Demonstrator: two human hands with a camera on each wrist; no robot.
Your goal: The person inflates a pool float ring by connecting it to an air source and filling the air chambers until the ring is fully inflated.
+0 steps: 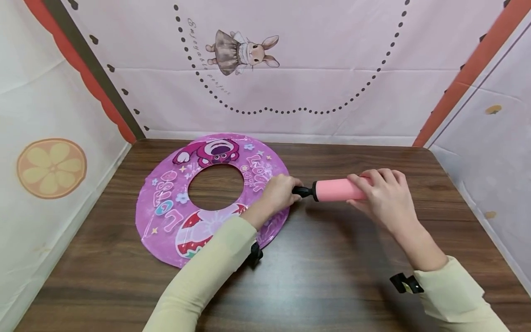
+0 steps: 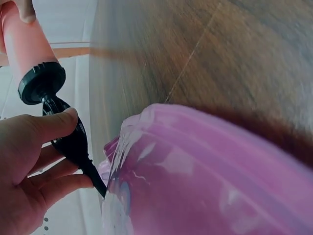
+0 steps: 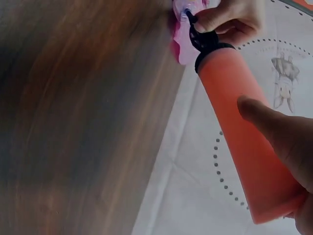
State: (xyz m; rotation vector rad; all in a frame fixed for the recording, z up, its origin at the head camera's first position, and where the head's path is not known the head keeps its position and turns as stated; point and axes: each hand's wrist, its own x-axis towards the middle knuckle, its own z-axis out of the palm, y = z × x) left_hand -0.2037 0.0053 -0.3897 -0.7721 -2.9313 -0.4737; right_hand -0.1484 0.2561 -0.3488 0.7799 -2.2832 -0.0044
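A pink hand air pump (image 1: 336, 190) lies level above the table, right of a purple swim ring (image 1: 149, 216). My right hand (image 1: 387, 198) grips the pump's pink barrel, thumb along one side. My left hand (image 1: 278, 191) holds the black nozzle end (image 2: 73, 142) between thumb and fingers. The thin nozzle tip reaches the edge of the ring in the left wrist view; whether it sits inside the valve is hard to tell. The ring lies on the table, printed with a bear, letters and a strawberry, and looks partly filled, with wrinkled edges.
The brown wooden table (image 1: 307, 286) spreads under both arms. Printed cloth walls (image 1: 332, 46) stand at the back and sides, close to the table's edges. A black wrist mount (image 1: 406, 283) sits at the right sleeve, another black mount (image 1: 255, 254) at the left.
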